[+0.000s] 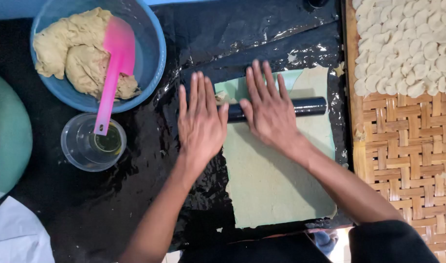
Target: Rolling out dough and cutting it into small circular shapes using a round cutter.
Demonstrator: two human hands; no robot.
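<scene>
Black plastic sheeting (111,204) looks slick, so the rolling pin (308,106) under the flat, spread left hand (201,124) and right hand (270,112) could skid and tear the thin dough sheet (276,185).

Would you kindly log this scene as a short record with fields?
Left hand: flat, palm down on the rolling pin's left end
Right hand: flat on the dark rolling pin
Under the pin: thin dough sheet
Surface: shiny black plastic sheet
Upper left: blue bowl of dough with pink spatula
Right: woven tray of small dough rounds
</scene>
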